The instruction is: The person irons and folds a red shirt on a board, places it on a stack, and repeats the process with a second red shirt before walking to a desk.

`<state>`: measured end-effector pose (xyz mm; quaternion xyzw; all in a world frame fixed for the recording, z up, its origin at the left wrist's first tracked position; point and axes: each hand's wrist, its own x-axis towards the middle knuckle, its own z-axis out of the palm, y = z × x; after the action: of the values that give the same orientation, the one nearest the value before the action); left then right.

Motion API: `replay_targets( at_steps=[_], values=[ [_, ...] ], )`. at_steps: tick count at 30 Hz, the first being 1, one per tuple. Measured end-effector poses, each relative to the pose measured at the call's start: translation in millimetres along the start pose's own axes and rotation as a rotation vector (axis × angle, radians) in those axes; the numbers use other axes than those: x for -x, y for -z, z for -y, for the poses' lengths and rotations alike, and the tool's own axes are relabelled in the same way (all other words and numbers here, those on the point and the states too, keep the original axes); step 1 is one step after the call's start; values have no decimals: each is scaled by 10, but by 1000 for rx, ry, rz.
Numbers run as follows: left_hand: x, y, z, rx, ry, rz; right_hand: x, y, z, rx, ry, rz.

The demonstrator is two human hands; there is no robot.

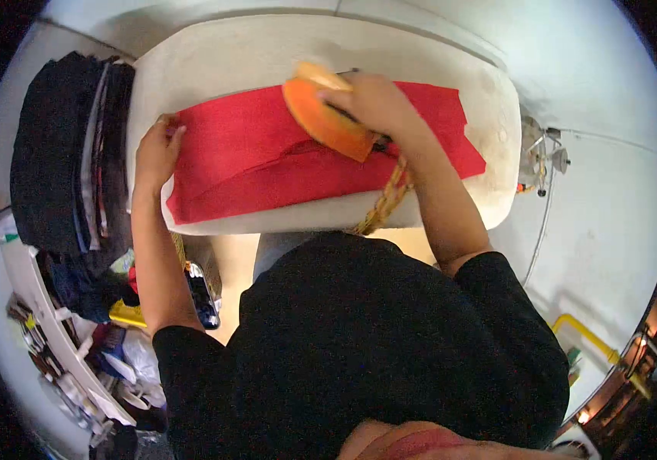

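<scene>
Red cloth (244,146), folded into a long piece, lies across a pale padded ironing board (229,57). My right hand (371,103) is wrapped round the handle of an orange iron (325,119), which is over the middle of the cloth and slightly blurred. A braided yellowish cord (386,201) runs from the iron's rear down over the board's near edge. At the cloth's left end, my left hand (161,149) pinches its upper left edge between thumb and fingers.
A tall stack of dark folded clothes (49,153) stands left of the board. Below it are a shelf (56,322) and a yellow object (127,313). Metal fittings (539,157) are beyond the board's right end, and a yellow pipe (589,337) is at the lower right.
</scene>
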<state>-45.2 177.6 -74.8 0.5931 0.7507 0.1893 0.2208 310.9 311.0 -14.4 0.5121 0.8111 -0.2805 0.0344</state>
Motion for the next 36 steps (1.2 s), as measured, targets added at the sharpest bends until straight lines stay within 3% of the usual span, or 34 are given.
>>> replay_targets(
  at_steps=[3, 5, 9, 11, 16, 18, 19, 22, 24, 27, 28, 30, 34, 36],
  values=[
    [49, 9, -170, -60, -9, -15, 334, 249, -610, -26, -248, -158],
    [13, -38, -76, -108, 9, -31, 472, 304, -1239, -56, -284, -271],
    [27, -49, -160, -215, 34, 23, 897, 591, -1927, -232, -539, -309],
    [4, -155, -13, -287, -73, -102, 1019, 617, -2014, -263, -609, -308],
    [-57, -116, -424, -241, -127, -58, 1630, 501, -1195, -241, -260, -224],
    [-133, -165, -679, -185, -134, -23, 1679, 264, -738, -54, -224, -58],
    [-178, -207, -802, -150, -133, 3, 1681, 85, -543, 6, -63, -64],
    [-224, -341, -1137, -106, -166, 36, 1503, -284, 18, -61, 144, 249],
    [-255, -421, -1273, -93, -204, 49, 1428, -417, 248, 77, 208, 319],
    [-184, -491, -1399, -49, -308, 76, 1449, -356, 155, 21, 196, 284],
    [-126, -497, -1436, -26, -307, 68, 1447, -323, 60, 20, 186, 279],
    [-47, -530, -1495, 1, -315, 64, 1474, -216, -282, -103, -21, 218],
    [62, -769, -1676, -35, -365, 63, 1685, -69, -1341, -44, -278, -124],
    [114, -967, -1889, -65, -422, 50, 1849, 26, -1975, -153, -368, -279]
  ],
)
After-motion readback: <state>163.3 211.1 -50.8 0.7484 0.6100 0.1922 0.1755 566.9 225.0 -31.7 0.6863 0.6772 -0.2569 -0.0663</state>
